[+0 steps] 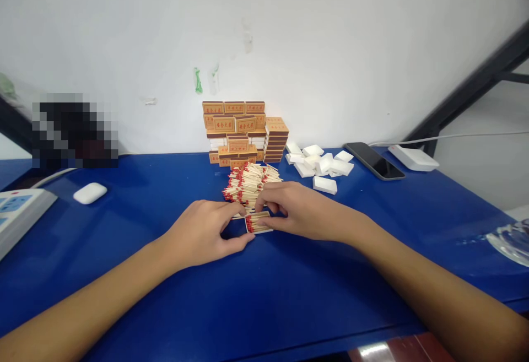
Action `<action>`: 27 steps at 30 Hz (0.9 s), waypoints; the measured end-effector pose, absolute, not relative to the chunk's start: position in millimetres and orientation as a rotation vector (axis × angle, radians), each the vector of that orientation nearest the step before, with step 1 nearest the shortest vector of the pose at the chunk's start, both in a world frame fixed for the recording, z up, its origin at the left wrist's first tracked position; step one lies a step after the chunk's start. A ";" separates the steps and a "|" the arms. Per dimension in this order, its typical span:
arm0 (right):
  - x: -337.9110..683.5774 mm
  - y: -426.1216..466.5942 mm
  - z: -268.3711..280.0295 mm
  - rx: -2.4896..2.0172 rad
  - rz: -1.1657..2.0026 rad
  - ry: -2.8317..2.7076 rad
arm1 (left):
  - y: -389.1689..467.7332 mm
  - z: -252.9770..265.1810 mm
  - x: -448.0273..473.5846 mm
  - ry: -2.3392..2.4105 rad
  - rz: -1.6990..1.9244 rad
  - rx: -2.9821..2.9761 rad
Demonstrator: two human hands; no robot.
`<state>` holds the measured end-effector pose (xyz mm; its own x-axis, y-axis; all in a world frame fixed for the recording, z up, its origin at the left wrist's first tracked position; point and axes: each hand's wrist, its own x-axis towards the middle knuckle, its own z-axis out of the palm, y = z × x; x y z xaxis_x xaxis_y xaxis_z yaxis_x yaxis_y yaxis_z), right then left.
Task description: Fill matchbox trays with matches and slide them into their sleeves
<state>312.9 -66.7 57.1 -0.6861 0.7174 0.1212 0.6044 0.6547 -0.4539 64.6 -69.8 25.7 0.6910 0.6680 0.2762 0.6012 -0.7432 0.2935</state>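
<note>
A small white matchbox tray (259,232) lies on the blue table in front of me, filled with red-tipped matches (255,222). My left hand (209,231) holds the tray's left end, thumb at the near corner and index finger at the far corner. My right hand (295,207) is bent over the right part of the tray. Its thumb lies over the matches inside and its index fingertip is by the far rim, with the other fingers curled. Just behind the tray is a large heap of loose matches (248,183), partly covered by my right hand.
Stacked yellow-brown matchboxes (235,125) stand against the wall. Right of them lie several white trays (324,163), a dark phone (374,161) and a white box (413,158) with a cable. On the left are a white earbud case (90,193) and a power strip (25,213).
</note>
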 end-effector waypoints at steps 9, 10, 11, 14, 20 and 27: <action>315.4 -62.6 54.1 -1.013 0.533 -2.582 | -68.8 25.0 64.4 1.026 0.552 2.744; 315.4 -62.9 54.6 -1.009 0.529 -2.582 | -68.8 25.0 64.3 1.026 0.556 2.747; 315.5 -63.3 55.4 -1.006 0.529 -2.584 | -68.9 25.0 64.2 1.026 0.559 2.749; 315.6 -65.1 58.2 -1.001 0.553 -2.606 | -69.2 24.3 64.0 1.027 0.570 2.754; 315.9 -66.8 57.9 -1.000 0.595 -2.607 | -69.3 24.5 64.4 1.034 0.559 2.738; 311.1 -67.2 52.7 -1.029 0.515 -2.594 | -68.8 25.3 64.7 1.031 0.547 2.736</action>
<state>311.1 -67.2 52.7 -0.6974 0.7019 0.1446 0.5933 0.6787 -0.4328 64.7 -68.8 25.3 0.6941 0.6639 0.2783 0.6029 -0.7474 0.2793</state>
